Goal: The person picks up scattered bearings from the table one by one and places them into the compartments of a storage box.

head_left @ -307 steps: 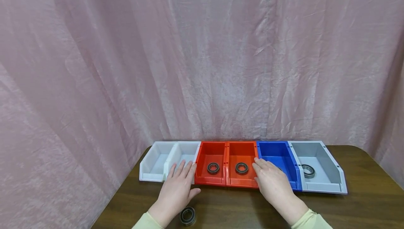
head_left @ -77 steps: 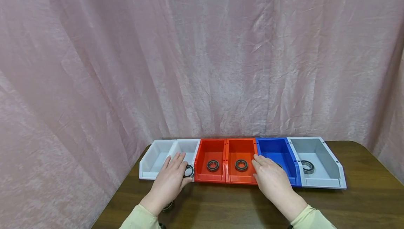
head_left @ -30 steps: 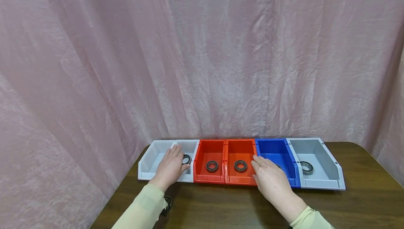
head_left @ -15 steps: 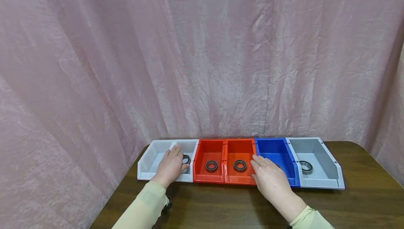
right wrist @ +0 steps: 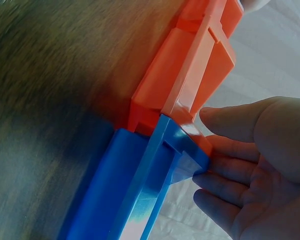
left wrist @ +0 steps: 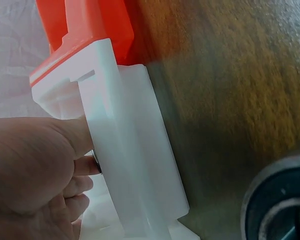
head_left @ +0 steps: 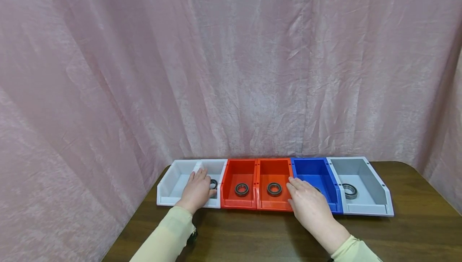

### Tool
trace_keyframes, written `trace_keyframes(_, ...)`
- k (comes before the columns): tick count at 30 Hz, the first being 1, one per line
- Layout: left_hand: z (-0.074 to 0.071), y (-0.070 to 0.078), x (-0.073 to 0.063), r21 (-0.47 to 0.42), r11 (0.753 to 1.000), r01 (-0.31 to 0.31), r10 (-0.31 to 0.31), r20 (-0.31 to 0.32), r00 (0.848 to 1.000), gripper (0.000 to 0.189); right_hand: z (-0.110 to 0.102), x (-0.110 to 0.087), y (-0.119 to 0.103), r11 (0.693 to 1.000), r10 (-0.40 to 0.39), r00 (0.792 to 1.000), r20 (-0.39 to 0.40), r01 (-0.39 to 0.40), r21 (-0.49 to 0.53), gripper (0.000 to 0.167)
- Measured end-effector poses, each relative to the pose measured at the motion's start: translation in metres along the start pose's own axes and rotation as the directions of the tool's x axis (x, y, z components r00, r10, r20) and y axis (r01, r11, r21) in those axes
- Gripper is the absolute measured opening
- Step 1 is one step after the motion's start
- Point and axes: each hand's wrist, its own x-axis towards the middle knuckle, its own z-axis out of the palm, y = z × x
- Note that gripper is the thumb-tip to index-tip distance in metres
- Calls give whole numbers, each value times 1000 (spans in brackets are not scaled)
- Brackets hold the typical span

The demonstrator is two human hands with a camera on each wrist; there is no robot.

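Observation:
My left hand [head_left: 196, 191] reaches into the second white bin [head_left: 222, 173] from the left, thumb and index finger at a ball bearing [head_left: 214, 183]. In the left wrist view, the bearing's dark edge [left wrist: 96, 161] shows between thumb and index finger, behind the bin's front wall; most of it is hidden. My right hand [head_left: 309, 204] rests at the shared rim of the orange bin [head_left: 276, 167] and the blue bin [head_left: 314, 167], fingers relaxed and holding nothing. In the right wrist view, its fingers [right wrist: 230, 167] lie against that rim.
Single bearings lie in the red bin [head_left: 242, 189], orange bin [head_left: 274, 189] and grey bin [head_left: 349, 191]; one in the blue bin is mostly hidden. Another bearing [left wrist: 255, 207] sits on the wooden table [head_left: 245, 234] near my left wrist. A pink curtain [head_left: 252, 73] hangs behind.
The left hand has carried a bearing forward into the second white bin, where bearing and hand now shift slightly. It was over the table bearing earlier. The right hand has stayed put.

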Motion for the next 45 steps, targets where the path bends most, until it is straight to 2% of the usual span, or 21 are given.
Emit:
trace_keyframes(7, 0, 1, 3, 16, 1000, 20, -21, 36, 999, 53, -1, -1, -1, 1000, 2, 1000, -11, -2, 1, 43)
trace_keyframes(16, 5, 1, 7, 78, 997, 15, -19, 40, 999, 52, 0, -1, 0, 1000, -3, 1000, -16, 3, 0, 43)
trace_keyframes(31, 8, 5, 14, 116, 993, 20, -30, 83, 996, 44, 0, -1, -1, 1000, -1, 1000, -17, 1, 4, 43)
trace_keyframes(38, 10, 5, 17, 140, 990, 9, -20, 78, 997, 40, 1, -2, 0, 1000, 0, 1000, -25, 0, -4, 43)
trace_keyframes(45, 11, 7, 19, 146, 989, 22, -37, 98, 994, 39, 0, -1, -1, 1000, 2, 1000, -29, -2, -1, 43)
